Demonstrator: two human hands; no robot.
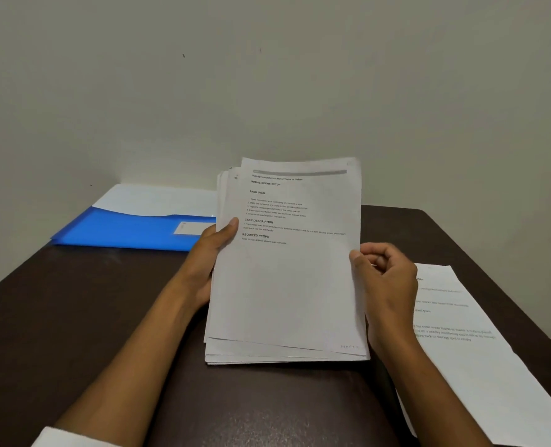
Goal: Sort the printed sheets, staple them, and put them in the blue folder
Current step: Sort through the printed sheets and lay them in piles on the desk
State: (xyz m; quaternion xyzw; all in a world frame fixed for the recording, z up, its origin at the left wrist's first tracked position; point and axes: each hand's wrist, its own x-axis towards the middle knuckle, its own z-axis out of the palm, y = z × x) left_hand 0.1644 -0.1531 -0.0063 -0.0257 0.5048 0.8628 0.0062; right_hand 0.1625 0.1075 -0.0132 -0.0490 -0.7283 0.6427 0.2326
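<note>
1. Centrally, the stack of printed sheets (287, 269) is held tilted up above the dark desk (74, 301), its lower edge near or on the desk surface; contact cannot be confirmed. The sheets are unevenly aligned: offset edges show at the top left corner and along the bottom.
2. Top sheet: printed headings read "TASK GOAL", "TASK DESCRIPTION" and "REQUIRED PROPS".
3. Left hand (213, 250): grip pinching the left edge of the stack, thumb lying on the front face, fingers hidden behind the paper.
4. Right hand (385, 279): grip pinching the right edge of the stack, thumb on the front, fingers curled behind the edge.
5. Blue folder (129, 230): lies flat on the desk at the far left, well apart from the stack's lower edge. A white label sits on its cover, and a white inner flap or sheet shows at its far side.
6. Loose printed sheet (480, 350): lies flat on the desk at the right, partly behind the right hand.
7. White sleeve (71, 438): visible at the lower left edge.
8. Plain wall (267, 75): stands behind the desk.
</note>
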